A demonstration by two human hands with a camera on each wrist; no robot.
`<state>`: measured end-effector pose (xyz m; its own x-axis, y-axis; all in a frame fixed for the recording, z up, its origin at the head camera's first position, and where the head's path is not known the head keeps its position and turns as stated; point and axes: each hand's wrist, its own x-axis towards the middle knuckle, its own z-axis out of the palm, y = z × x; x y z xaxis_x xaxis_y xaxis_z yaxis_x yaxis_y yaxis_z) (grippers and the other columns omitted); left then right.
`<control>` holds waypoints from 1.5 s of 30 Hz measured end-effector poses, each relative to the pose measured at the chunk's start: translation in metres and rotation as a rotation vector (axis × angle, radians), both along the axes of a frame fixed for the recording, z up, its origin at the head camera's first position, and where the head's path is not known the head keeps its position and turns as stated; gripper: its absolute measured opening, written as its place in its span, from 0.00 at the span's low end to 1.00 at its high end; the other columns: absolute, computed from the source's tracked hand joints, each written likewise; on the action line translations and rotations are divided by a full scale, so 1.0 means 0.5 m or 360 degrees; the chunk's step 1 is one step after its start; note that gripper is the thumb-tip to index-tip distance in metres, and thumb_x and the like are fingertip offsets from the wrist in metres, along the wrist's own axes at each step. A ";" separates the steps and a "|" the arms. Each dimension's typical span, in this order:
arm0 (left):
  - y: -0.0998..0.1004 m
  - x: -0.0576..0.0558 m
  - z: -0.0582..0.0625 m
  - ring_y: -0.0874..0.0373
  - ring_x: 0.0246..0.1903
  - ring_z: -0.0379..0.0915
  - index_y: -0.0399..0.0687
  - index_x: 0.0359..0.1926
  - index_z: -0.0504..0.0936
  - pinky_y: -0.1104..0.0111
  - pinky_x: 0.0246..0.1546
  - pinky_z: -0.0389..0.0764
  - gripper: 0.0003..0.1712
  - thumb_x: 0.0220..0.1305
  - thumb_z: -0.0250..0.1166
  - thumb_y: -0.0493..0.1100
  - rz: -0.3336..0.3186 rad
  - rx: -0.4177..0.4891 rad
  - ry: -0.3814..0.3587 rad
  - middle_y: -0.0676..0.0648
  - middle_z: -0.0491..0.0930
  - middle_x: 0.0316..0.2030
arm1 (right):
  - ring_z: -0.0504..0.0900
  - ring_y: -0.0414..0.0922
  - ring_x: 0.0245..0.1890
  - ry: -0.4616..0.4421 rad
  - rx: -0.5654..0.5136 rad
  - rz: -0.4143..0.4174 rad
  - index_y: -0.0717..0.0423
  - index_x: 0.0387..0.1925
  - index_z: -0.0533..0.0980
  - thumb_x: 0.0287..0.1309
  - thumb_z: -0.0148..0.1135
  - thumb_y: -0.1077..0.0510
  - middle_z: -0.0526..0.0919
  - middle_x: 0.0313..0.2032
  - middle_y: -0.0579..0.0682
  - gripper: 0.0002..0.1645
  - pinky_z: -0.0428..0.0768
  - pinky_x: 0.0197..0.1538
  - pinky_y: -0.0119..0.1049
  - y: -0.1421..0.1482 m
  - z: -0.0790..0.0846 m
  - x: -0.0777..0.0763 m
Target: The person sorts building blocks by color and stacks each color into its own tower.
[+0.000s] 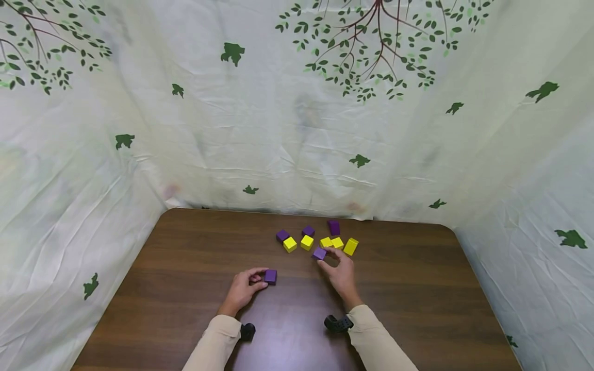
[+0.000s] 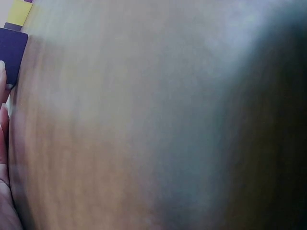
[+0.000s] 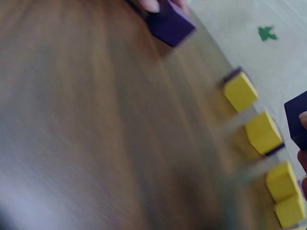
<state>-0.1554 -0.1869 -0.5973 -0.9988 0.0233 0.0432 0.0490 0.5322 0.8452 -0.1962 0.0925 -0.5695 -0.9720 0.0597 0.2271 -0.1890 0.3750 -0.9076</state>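
Near the middle of the table, my left hand (image 1: 241, 289) pinches a purple cube (image 1: 271, 277) between thumb and fingers. Farther forward and to the right, my right hand (image 1: 342, 274) holds a second purple cube (image 1: 319, 253) by its edge, close in front of the yellow cubes. The left-hand cube (image 3: 171, 23) shows at the top of the right wrist view, and the right-hand cube (image 3: 297, 120) at its right edge. In the left wrist view only fingertips and part of the purple cube (image 2: 11, 55) show at the left edge.
Behind the hands lie several yellow cubes, among them a left one (image 1: 290, 245), a middle one (image 1: 307, 242) and a right one (image 1: 350, 246). Purple cubes (image 1: 334, 228) lie behind them near the back edge of the brown table (image 1: 185, 288). A white leaf-patterned curtain (image 1: 278, 129) surrounds the table.
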 end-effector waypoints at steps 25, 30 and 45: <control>0.000 -0.002 0.000 0.57 0.32 0.74 0.43 0.45 0.86 0.69 0.37 0.75 0.19 0.49 0.74 0.31 0.0005 0.0025 0.0004 0.50 0.80 0.28 | 0.80 0.51 0.50 -0.0109 0.0161 0.0327 0.57 0.45 0.83 0.46 0.75 0.61 0.85 0.45 0.52 0.21 0.74 0.56 0.49 -0.135 -0.057 0.061; 0.000 -0.001 0.000 0.56 0.33 0.74 0.42 0.45 0.85 0.69 0.37 0.75 0.19 0.49 0.74 0.32 0.0007 0.0032 0.0011 0.50 0.80 0.29 | 0.81 0.51 0.49 -0.0074 0.0210 0.0337 0.56 0.45 0.84 0.45 0.76 0.60 0.85 0.44 0.53 0.21 0.75 0.55 0.47 -0.142 -0.064 0.060; 0.001 0.000 0.003 0.60 0.32 0.72 0.43 0.46 0.85 0.70 0.36 0.74 0.19 0.50 0.73 0.31 0.0003 0.0009 0.0009 0.52 0.79 0.28 | 0.80 0.46 0.46 -0.0090 0.0254 0.0308 0.51 0.45 0.84 0.45 0.76 0.53 0.85 0.43 0.48 0.22 0.72 0.51 0.44 -0.144 -0.070 0.061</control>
